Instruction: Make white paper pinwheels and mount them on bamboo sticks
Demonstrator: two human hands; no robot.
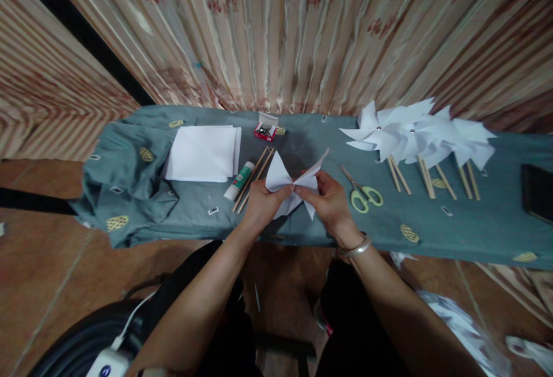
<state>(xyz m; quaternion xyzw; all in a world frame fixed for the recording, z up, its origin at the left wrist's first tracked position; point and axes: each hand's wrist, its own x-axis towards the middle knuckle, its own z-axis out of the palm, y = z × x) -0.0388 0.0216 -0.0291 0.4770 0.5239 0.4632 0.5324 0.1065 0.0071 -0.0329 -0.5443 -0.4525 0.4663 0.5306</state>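
A white paper pinwheel (279, 173) with its points folded in is held above the cloth-covered table. My left hand (265, 197) pinches it near the centre from the left, thumb on top. From the right, my right hand (330, 195) pinches the same centre, and the two thumb tips nearly meet. The fingers beneath the paper are hidden. Just left of the left hand lie two wooden sticks (254, 176) and a glue stick (239, 181). Scissors with light green handles (365, 196) rest to the right of my right hand.
A stack of white paper (201, 152) lies on the left of the table (475, 230). Behind the sticks is a small red box of metal pins (265, 129). Several finished pinwheels (415, 126) on sticks overlap at the right, near a dark object (537, 191). A patterned curtain (276, 37) hangs behind.
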